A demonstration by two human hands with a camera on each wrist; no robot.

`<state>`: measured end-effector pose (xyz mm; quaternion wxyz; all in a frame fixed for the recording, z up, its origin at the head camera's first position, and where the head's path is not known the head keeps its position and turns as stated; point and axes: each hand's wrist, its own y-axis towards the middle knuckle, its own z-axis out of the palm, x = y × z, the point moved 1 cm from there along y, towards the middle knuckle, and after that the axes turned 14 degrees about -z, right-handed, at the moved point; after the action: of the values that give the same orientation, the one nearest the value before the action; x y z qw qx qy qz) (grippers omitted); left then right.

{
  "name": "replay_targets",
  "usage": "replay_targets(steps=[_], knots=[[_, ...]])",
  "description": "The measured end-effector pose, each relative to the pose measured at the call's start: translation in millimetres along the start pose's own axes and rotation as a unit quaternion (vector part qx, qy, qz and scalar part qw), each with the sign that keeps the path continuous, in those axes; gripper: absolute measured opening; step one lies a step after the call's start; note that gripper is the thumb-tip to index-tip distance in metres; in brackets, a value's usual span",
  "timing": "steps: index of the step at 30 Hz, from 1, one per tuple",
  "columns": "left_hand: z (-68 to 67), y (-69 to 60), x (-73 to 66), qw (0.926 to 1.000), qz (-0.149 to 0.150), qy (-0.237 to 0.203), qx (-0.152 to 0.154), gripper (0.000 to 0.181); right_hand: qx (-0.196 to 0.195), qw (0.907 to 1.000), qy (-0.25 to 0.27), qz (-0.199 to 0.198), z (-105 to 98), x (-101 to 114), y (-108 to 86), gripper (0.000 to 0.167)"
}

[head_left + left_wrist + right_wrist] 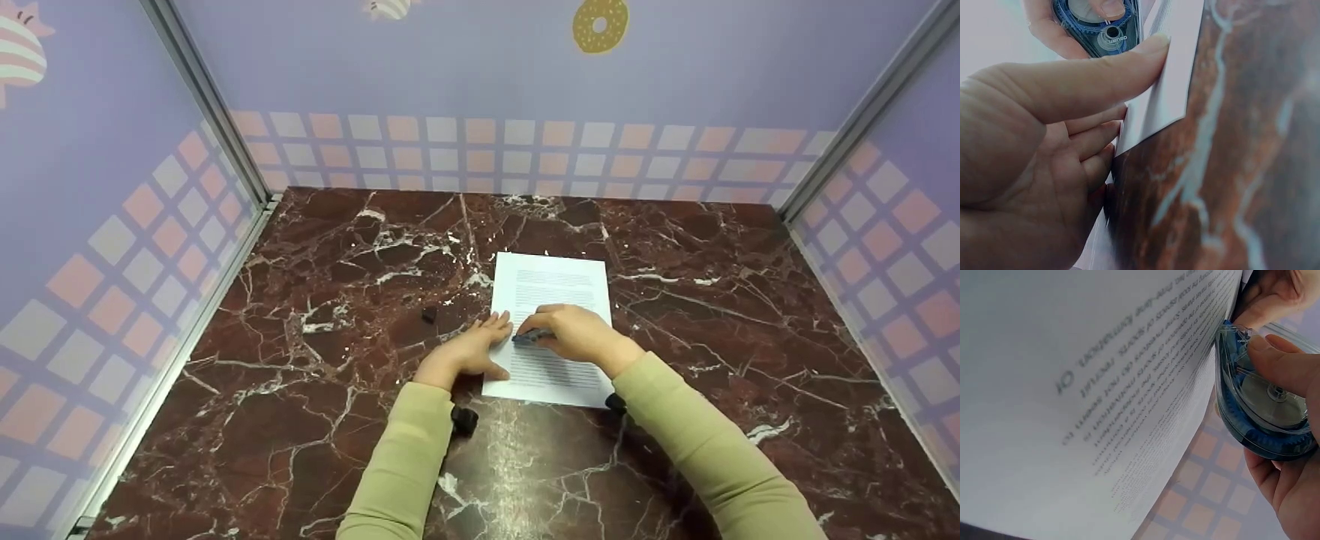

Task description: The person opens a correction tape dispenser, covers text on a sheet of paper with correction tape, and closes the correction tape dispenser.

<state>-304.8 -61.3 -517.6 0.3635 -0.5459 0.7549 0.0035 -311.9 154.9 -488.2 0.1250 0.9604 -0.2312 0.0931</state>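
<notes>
A printed sheet of paper [551,264] lies on the marbled table, lines of text down its face. My right hand [576,331] grips a clear-and-blue correction tape dispenser [1266,410], thumb on its side, with the tip at the paper's left part of the text. In the left wrist view the same dispenser [1109,36] shows just past my left thumb. The left hand [465,351] rests along the sheet's left edge, its fingers fairly straight and the thumb spread apart. Whether any tape lies on the text is too small to tell.
A small black object [429,313] sits left of the sheet. Tiny white flecks are scattered on the table [315,420] beyond it. Patterned lilac panels [480,82] enclose the back and both sides. Black wrist devices [465,421] are at both sleeves.
</notes>
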Motion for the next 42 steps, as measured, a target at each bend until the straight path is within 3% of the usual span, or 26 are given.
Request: replay_targets(steps=[9,29,36,42], knots=[[-1.2,-1.2,1.3,1.0000,-0.005,-0.005,0.001,0.093,0.028,0.9993,-0.023,0.007,-2.4,4.4,5.4,0.030],[0.2,0.2,1.8,1.0000,-0.009,0.000,-0.003,0.094,0.035,0.9991,-0.022,0.006,-6.6,2.1,1.3,0.030],[1.5,0.6,2.7,1.0000,0.009,0.000,-0.002,0.094,0.036,0.9991,-0.022,0.010,-6.9,3.2,0.2,0.030],[-0.4,0.1,0.7,1.0000,0.005,-0.002,-0.002,0.093,0.032,0.9991,-0.028,0.004,-6.5,1.9,-0.7,0.028]])
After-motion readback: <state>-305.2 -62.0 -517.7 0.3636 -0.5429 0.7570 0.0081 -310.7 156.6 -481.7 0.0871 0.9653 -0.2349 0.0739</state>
